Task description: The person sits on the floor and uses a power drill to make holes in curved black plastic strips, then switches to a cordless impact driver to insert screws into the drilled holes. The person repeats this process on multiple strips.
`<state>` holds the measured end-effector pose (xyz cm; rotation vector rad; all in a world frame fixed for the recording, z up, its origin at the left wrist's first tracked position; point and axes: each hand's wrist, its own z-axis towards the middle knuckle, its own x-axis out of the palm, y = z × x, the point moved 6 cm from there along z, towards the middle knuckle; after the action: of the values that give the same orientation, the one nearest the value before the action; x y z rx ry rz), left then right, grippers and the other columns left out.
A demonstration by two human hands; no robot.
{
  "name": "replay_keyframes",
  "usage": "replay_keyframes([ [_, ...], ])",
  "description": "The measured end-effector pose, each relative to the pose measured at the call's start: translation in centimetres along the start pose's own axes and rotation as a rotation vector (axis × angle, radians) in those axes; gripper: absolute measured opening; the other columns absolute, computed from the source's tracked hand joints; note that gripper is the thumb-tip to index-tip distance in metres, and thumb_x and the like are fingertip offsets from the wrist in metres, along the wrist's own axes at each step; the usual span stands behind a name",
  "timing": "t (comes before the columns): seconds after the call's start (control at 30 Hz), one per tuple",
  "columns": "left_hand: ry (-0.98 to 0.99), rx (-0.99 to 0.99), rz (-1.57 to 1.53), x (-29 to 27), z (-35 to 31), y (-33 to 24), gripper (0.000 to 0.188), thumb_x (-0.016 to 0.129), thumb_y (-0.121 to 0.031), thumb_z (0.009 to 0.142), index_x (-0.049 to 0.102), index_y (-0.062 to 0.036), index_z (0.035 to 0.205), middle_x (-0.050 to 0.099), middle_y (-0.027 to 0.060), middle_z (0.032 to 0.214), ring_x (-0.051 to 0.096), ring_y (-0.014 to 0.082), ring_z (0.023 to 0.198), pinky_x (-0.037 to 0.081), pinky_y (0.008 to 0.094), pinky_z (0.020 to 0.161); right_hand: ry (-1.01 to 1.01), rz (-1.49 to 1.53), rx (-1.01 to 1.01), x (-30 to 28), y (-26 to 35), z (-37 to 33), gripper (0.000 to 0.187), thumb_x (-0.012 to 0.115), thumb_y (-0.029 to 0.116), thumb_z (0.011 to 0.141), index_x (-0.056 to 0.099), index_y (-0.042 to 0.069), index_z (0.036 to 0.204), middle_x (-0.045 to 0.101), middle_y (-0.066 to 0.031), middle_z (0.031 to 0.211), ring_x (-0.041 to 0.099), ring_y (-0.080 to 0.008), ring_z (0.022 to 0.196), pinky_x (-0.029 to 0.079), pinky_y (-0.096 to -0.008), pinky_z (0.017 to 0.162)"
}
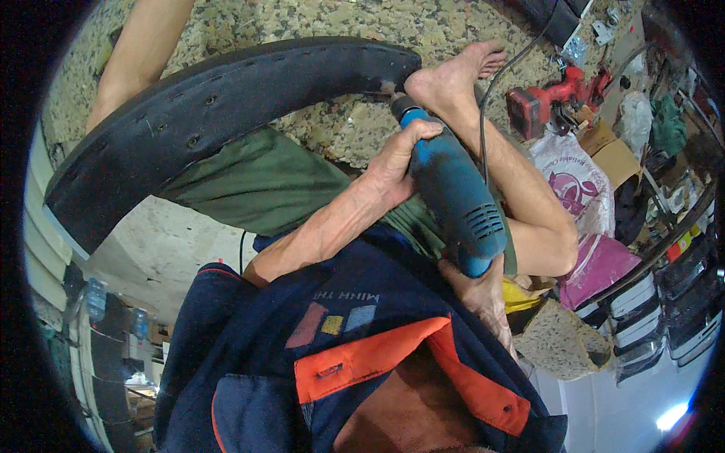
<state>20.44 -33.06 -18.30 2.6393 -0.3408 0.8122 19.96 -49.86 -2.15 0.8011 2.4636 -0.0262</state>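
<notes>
A blue corded power drill [457, 200] lies across my lap, its chuck turned toward the far end of a long curved black padded panel [226, 106]. My left hand [400, 162] wraps around the front of the drill body, just behind the chuck. At the rear, my right hand [479, 291] grips the drill, with most of its fingers hidden beneath the body. The chuck's tip is close to the panel's narrow end beside my bare foot [453, 79]; whether the bit touches the panel, I cannot tell. Small holes and a row of fasteners mark the panel.
A red cordless tool [555, 98] lies on the speckled floor [302, 19] to the right. Near it are a white printed sack [570, 181], a cardboard piece [608, 155] and a pink bag [600, 264]. A black cable [510, 64] runs past my foot.
</notes>
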Motion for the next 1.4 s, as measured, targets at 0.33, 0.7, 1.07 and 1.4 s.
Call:
replay_keyframes([
  [0.33, -0.012, 0.029, -0.034, -0.4, 0.7, -0.9, 0.039, 0.075, -0.036, 0.082, 0.063, -0.0104, 0.109, 0.069, 0.0048, 0.099, 0.067, 0.0196, 0.091, 0.055, 0.0417, 0.089, 0.005, -0.001, 0.016, 0.6, 1.1, 0.7, 0.071, 0.087, 0.014, 0.075, 0.046, 0.001, 0.131, 0.064, -0.0164, 0.120, 0.065, -0.0240, 0.105, 0.053, -0.0389, 0.089],
  [0.7, 0.028, 0.090, -0.053, -0.7, 2.0, -0.8, 0.037, 0.074, -0.035, 0.083, 0.063, -0.0096, 0.108, 0.068, 0.0048, 0.097, 0.066, 0.0198, 0.091, 0.055, 0.0409, 0.089, 0.129, -0.060, 0.092, -0.2, 6.2, 1.1, 0.052, 0.085, 0.018, 0.073, 0.059, -0.002, 0.115, 0.069, -0.0127, 0.102, 0.067, -0.0226, 0.090, 0.054, -0.0380, 0.081],
  [1.07, 0.082, -0.015, 0.078, 1.7, 0.0, 3.7, 0.039, 0.075, -0.038, 0.084, 0.063, -0.0111, 0.110, 0.068, 0.0043, 0.100, 0.067, 0.0188, 0.093, 0.055, 0.0393, 0.088, -0.003, 0.073, 0.022, -3.0, 0.6, -2.0, 0.046, 0.084, 0.018, 0.073, 0.065, -0.003, 0.108, 0.071, -0.0131, 0.099, 0.068, -0.0231, 0.087, 0.054, -0.0379, 0.079],
  [1.4, 0.093, -0.008, 0.044, 1.2, 1.2, 3.9, 0.037, 0.075, -0.033, 0.084, 0.062, -0.0064, 0.106, 0.066, 0.0044, 0.093, 0.066, 0.0173, 0.083, 0.056, 0.0354, 0.081, 0.027, 0.083, 0.072, -2.1, -3.8, -0.5, 0.061, 0.085, 0.020, 0.072, 0.057, -0.005, 0.120, 0.067, -0.0175, 0.109, 0.066, -0.0260, 0.096, 0.053, -0.0389, 0.086],
])
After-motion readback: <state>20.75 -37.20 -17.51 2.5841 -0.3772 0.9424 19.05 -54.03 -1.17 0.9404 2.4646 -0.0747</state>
